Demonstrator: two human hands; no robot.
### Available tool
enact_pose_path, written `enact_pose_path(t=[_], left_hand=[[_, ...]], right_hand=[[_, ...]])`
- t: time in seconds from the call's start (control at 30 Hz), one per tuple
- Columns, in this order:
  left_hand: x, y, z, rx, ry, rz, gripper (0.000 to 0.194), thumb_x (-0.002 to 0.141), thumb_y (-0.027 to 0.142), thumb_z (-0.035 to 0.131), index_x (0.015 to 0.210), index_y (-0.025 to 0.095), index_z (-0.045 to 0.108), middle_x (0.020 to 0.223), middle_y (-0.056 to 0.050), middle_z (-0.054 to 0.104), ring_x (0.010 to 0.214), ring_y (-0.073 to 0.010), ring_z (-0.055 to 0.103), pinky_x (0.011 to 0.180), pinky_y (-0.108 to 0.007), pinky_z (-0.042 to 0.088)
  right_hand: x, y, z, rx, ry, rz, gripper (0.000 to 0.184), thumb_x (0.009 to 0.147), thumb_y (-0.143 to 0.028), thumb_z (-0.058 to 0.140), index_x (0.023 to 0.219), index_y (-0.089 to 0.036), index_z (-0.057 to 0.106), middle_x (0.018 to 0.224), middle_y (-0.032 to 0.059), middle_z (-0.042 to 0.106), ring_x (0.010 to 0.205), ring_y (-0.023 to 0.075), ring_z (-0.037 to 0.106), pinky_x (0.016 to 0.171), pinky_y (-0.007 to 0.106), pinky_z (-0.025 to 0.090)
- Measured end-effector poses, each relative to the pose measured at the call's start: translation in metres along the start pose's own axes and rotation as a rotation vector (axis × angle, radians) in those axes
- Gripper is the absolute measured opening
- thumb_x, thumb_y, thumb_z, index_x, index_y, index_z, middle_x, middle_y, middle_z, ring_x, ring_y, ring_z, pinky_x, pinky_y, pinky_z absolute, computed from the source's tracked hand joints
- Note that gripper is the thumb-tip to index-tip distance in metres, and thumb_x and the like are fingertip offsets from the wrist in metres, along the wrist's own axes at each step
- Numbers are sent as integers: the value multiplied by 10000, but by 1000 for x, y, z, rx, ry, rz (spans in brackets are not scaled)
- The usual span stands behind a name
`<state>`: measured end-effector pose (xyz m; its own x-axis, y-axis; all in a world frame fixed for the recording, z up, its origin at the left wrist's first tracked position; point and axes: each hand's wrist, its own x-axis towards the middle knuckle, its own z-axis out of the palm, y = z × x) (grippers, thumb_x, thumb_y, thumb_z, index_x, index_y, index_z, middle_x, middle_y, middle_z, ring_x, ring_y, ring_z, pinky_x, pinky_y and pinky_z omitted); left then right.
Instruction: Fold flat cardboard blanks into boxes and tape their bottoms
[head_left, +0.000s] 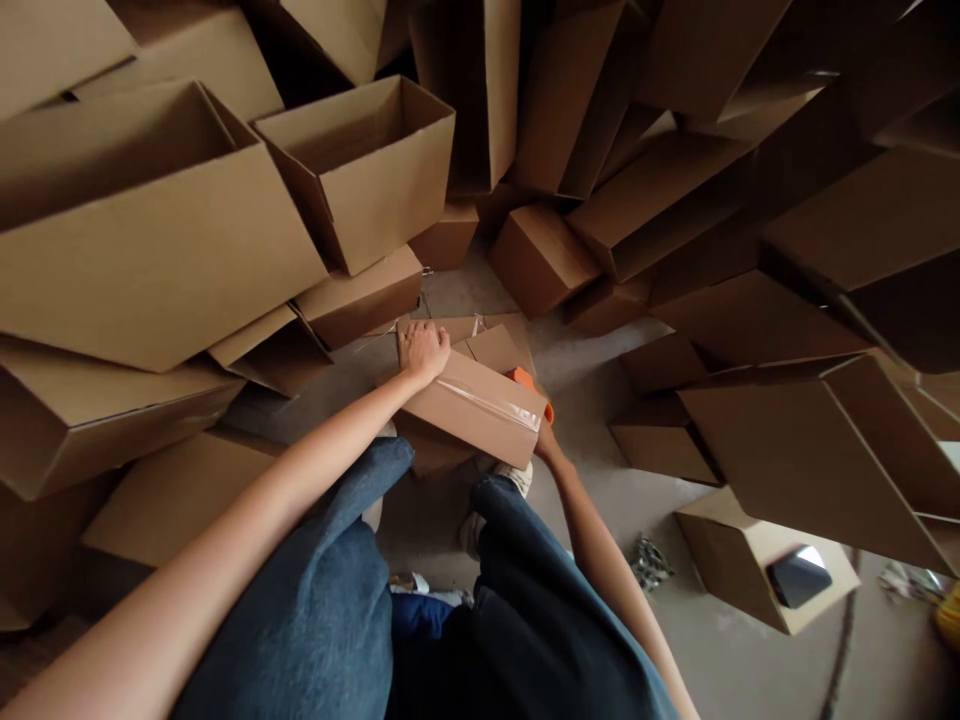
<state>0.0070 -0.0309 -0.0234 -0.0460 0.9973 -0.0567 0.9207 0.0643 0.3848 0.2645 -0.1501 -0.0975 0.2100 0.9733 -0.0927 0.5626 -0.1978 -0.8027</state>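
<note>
A closed cardboard box point(480, 402) lies tilted between my knees, with a strip of clear shiny tape along its top. My left hand point(425, 350) grips its far left end, fingers curled over the edge. At the right end is my right hand point(548, 440), its fingers mostly hidden behind the box. Just above it shows an orange tool point(531, 388), which looks like a tape dispenser held in that hand; the box covers much of it. Another flat-topped cardboard box point(491, 345) sits beneath and behind the taped one.
Open cardboard boxes point(375, 170) are piled high in front and to the left. More boxes point(795, 440) stack up on the right. A dark phone point(799, 576) rests on a low box point(739, 560). Crumpled tape point(649, 563) lies on the grey floor point(600, 480).
</note>
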Motion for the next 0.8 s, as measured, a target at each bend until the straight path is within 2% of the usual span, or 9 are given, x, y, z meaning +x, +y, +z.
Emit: enact_pose_path(t=[0.07,0.13,0.2,0.23,0.27,0.37,0.47,0.57,0.8], left_hand=[[-2,1,-1,9,41,-2,385,991,299,374,1078,73,674,1173,-204,669,1197,-338,568,1030,-480,422],[-5,2,-3,-8,103,29,384,994,305,372,1122,67,643,1238,-224,626,1245,-345,531,1057,-487,400],[-8,3,-5,-41,182,117,371,993,286,373,1198,75,599,1346,-223,559,1331,-332,460,1116,-468,352],[-10,4,-6,-55,214,174,368,991,270,375,1232,79,576,1392,-215,526,1370,-319,422,1146,-452,324],[-12,5,-7,-65,235,224,366,990,252,374,1255,79,559,1424,-208,501,1398,-307,391,1169,-436,300],[-15,6,-5,-61,247,279,358,995,206,351,1266,71,542,1437,-202,496,1416,-293,374,1186,-427,288],[-16,8,-3,-32,253,245,362,1004,189,321,1272,72,535,1431,-201,504,1413,-299,387,1176,-441,312],[-15,9,-1,0,233,195,381,1011,187,303,1293,54,522,1435,-223,500,1414,-308,392,1168,-453,324],[-14,10,3,94,141,192,425,1024,204,282,1336,27,511,1443,-243,503,1397,-327,421,1141,-465,357]], right_hand=[[4,-7,-12,3,96,15,407,871,-446,509,1098,-163,693,1030,129,732,995,279,657,921,455,506],[11,-24,-27,-10,267,24,461,936,-420,375,1206,-136,618,1066,149,702,1041,275,629,984,499,456],[19,-52,-36,-14,489,7,503,991,-366,201,1330,-127,486,1182,159,633,1133,240,574,1060,501,389],[21,-71,-35,6,658,-48,471,999,-360,214,1300,-127,492,1153,152,630,1098,227,584,1041,476,410],[23,-91,-30,19,714,-134,431,1006,-354,244,1284,-140,494,1140,139,626,1081,215,588,1024,449,428],[21,-148,2,-68,634,-352,384,997,-269,295,1327,-174,468,1199,129,603,1154,207,560,1051,447,417],[15,-177,42,-327,442,-464,518,951,-128,241,1449,-142,382,1379,162,518,1375,220,397,1152,491,312],[14,-174,68,-547,305,-493,582,934,-80,223,1497,-131,365,1454,155,470,1459,230,293,1213,531,184],[18,-152,83,-666,143,-416,570,958,-100,248,1514,-114,373,1479,181,460,1463,252,303,1217,552,171]])
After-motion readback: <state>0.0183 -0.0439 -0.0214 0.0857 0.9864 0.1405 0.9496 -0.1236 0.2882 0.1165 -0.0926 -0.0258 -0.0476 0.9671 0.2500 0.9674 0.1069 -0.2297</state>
